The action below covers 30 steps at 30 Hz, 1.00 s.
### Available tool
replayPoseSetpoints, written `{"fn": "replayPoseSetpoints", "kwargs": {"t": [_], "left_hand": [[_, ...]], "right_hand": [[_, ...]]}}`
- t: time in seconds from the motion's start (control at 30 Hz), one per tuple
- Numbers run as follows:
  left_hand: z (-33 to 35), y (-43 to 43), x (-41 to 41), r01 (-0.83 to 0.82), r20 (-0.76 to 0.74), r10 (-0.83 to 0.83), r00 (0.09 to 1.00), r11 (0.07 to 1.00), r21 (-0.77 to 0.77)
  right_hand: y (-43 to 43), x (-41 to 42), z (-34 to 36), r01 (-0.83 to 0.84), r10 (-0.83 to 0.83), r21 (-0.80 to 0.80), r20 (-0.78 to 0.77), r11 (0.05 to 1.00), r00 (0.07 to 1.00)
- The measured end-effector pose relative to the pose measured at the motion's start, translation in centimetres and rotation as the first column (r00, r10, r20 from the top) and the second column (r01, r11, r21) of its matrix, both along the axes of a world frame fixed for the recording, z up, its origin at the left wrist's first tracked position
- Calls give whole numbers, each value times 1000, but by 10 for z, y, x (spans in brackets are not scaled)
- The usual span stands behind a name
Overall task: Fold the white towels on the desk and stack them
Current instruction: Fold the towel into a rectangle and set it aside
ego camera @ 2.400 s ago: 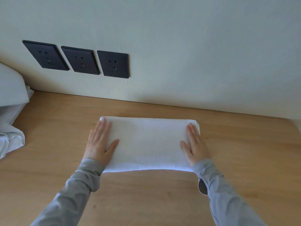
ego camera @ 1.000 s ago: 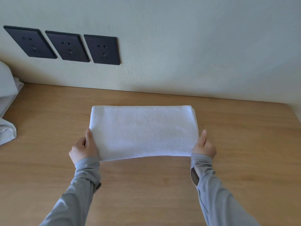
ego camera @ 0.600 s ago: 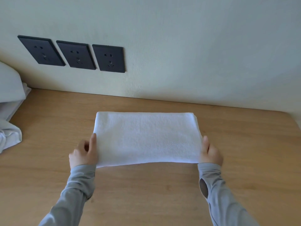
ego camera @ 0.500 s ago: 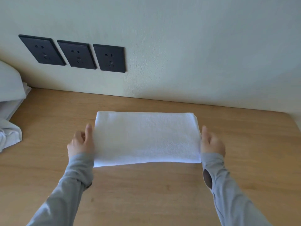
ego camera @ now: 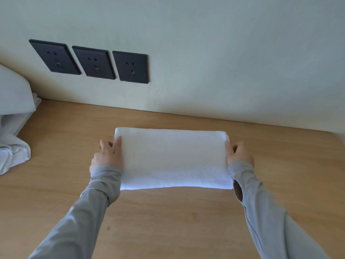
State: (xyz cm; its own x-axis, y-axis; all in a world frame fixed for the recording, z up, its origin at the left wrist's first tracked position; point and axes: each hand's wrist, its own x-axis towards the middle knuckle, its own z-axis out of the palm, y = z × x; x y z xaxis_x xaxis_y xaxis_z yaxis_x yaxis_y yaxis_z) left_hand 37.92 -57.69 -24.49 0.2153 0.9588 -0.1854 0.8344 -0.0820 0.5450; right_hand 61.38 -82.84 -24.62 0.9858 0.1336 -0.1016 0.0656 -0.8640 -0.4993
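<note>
A white towel point(ego camera: 173, 157), folded into a thick rectangle, lies flat on the wooden desk point(ego camera: 168, 217) near the wall. My left hand point(ego camera: 107, 156) grips its left end, thumb on top and fingers curled at the edge. At the right end, my right hand point(ego camera: 239, 154) holds it the same way, thumb on the top surface. Both sleeves are grey.
A heap of loose white towels point(ego camera: 13, 128) sits at the desk's left edge. On the wall behind hang three dark socket plates point(ego camera: 93, 62). The desk's right corner point(ego camera: 337, 139) lies close to the towel.
Both hands went from pressing flat on the towel to gripping its two ends, then slid farther along the ends toward the wall.
</note>
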Motion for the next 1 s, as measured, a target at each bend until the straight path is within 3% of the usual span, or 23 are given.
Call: {"fn": "replayPoseSetpoints", "kwargs": {"t": [0.1,0.17,0.27,0.33,0.47,0.6,0.7,0.83,1.0], "left_hand": [[15,-17,21,217,-80,-202,976,911,350],[18,-40,47,477,-215,-426,879,804,356],[-1,-77,68,691,-305,-625,719,690,214],[-13,-72,57,718,-328,-645,690,667,200],[-24,-31,12,714,-406,-599,690,657,244],[-17,-22,7,749,-402,-650,645,642,163],[-7,-36,12,734,-419,-624,660,655,180],[-3,-87,35,758,-367,-667,649,608,235],[-8,-99,25,757,-380,-658,650,603,252]], "right_hand": [[22,-8,18,-112,117,-35,257,993,959],[51,-34,22,-362,367,-77,310,929,877],[79,-79,6,-636,688,-271,184,722,702],[72,-79,-5,-657,729,-365,100,660,677],[28,-48,-13,-614,707,-469,30,634,707],[20,-43,-9,-611,686,-473,-19,635,727],[26,-50,1,-610,680,-463,-21,644,733],[45,-93,9,-701,812,-453,99,551,575],[39,-106,0,-700,811,-462,79,545,579]]}}
